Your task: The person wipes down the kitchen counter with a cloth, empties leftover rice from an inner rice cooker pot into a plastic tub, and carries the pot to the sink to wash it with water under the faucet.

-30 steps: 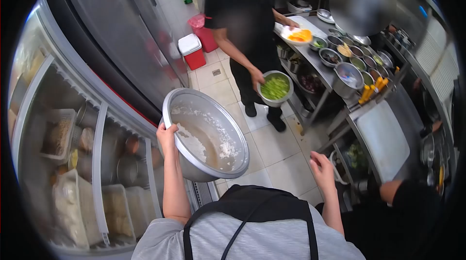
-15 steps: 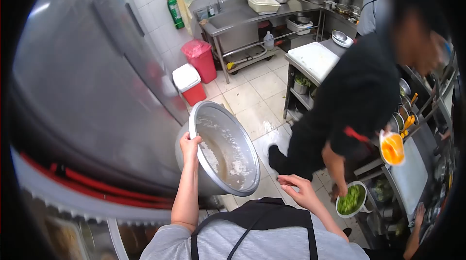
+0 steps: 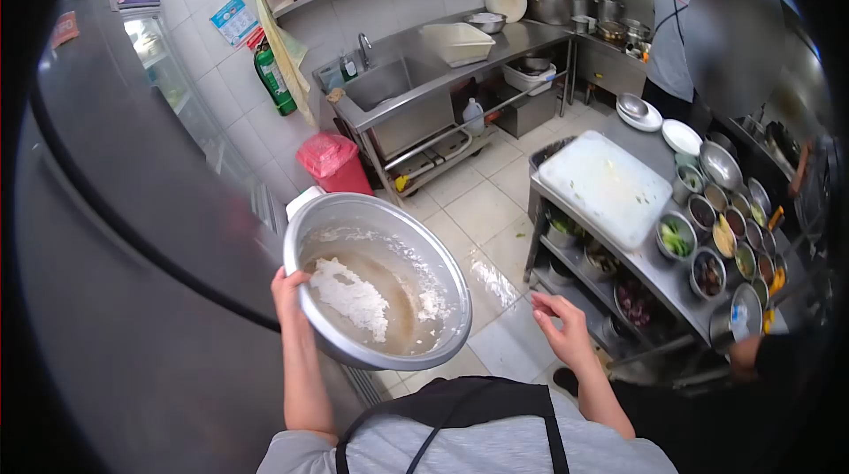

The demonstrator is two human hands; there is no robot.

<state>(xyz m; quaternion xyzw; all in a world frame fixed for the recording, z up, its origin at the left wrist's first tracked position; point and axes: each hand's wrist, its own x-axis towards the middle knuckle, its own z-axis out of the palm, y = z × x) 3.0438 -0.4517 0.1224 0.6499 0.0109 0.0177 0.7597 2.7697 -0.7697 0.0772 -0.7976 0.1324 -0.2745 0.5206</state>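
Note:
My left hand (image 3: 288, 288) grips the rim of a large steel bowl (image 3: 376, 279) and carries it at chest height. White rice residue and brownish liquid cling to the bowl's inside. My right hand (image 3: 561, 329) hangs free to the right of the bowl, fingers loosely spread, holding nothing. I wear a grey shirt and a black apron.
A tall steel fridge (image 3: 124, 235) fills the left. Ahead stand a steel sink counter (image 3: 416, 85), a red bin (image 3: 329, 160) and a fire extinguisher (image 3: 275, 78). On the right a prep table (image 3: 659, 275) bears a white cutting board (image 3: 606, 187) and several ingredient bowls. A person (image 3: 699, 41) stands at the far right.
The view has swung toward the sink. The person in black who crossed in front has passed out of the way. The bowl has tilted more level, still in my left hand.

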